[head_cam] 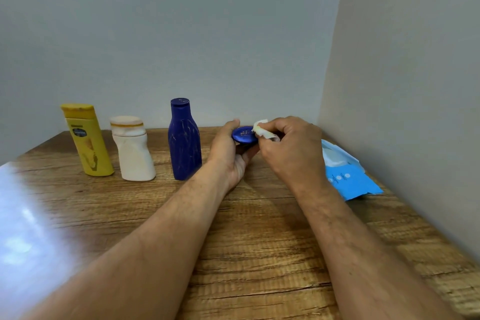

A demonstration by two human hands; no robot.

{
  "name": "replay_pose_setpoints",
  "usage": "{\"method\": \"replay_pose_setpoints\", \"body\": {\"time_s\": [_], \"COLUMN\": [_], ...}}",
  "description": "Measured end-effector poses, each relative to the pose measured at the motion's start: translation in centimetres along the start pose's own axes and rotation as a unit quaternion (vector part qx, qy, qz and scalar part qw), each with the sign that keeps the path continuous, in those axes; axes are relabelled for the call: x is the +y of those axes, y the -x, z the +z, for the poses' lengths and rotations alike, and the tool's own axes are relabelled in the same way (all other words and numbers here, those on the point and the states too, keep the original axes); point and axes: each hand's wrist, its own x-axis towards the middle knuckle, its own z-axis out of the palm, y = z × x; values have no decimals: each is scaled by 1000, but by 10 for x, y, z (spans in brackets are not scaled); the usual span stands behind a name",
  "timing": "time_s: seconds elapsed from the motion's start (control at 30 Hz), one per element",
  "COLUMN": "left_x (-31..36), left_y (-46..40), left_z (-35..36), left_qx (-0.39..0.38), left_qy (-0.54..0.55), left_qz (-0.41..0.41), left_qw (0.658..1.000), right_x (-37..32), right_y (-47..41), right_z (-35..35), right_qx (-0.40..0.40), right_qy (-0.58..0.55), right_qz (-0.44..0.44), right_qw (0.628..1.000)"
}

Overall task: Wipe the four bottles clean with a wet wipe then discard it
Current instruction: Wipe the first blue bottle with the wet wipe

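- Wiping is under way at centre frame: the right hand (291, 148) pinches a bunched wet wipe (262, 130) and presses it to the top face of a small blue tin (244, 134).
- Left hand (228, 153) cradles that tin from below, thumb hooked over its far-left edge, fingers curled beneath. Tin is lifted off the table (259, 254), tilted toward the camera.
- Pale smears show on the tin's face beside the wipe, so I'd judge this one isn't clean yet.
- Three more stand in a row at left of frame: yellow bottle (87, 140), white bottle (133, 149), tall blue bottle (184, 140). All upright, each streaked or grubby, apparently not wiped yet.
- Wipes pack (348, 176) lies at right, by the wall, just beyond the right wrist.
- Step in hand: first of four, by my reading.
- Next move calls for rubbing across the whole face and rim, then setting the tin down and picking up the tall blue bottle.
- No bin in view; where the wipe gets discarded, I can't tell.
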Motion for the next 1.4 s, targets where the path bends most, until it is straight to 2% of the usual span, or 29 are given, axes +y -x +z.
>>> {"method": "replay_pose_setpoints", "body": {"time_s": [0.13,0.27,0.4,0.47,0.6,0.67,0.83,0.9,0.97,1.13,1.2,1.33,1.4], "left_x": [2,-1,-2,-1,2,1,-3,-3,-3,-2,-3,-6,-5], "left_y": [-5,-6,-7,-6,-1,2,0,0,2,3,4,1,0], "left_z": [-2,-1,-2,-1,3,4,3,3,5,7,7,7,6], "left_qx": [11,31,46,51,39,38,88,98,90,52,49,72,77], "left_qy": [-11,3,-32,-41,-9,-4,-52,-63,-54,8,9,-20,-20], "left_qz": [6,-4,-2,7,33,32,25,24,28,37,39,35,34], "left_qw": [1000,1000,998,998,999,999,994,993,994,998,998,997,996], "right_x": [-3,-4,-1,1,5,6,5,5,5,8,9,7,6], "right_y": [2,3,4,3,0,-1,2,3,2,-4,-4,0,1], "right_z": [7,13,14,13,5,2,9,11,9,3,2,4,6], "right_qx": [-21,-67,-117,-109,-19,-8,-113,-126,-105,4,11,-80,-95], "right_qy": [34,44,31,36,43,42,12,1,-3,-1,-13,-25,-31], "right_qz": [-38,-69,-77,-73,-44,-33,-49,-54,-50,-25,-23,-48,-57], "right_qw": [998,994,990,991,998,999,992,991,993,1000,1000,995,993]}}
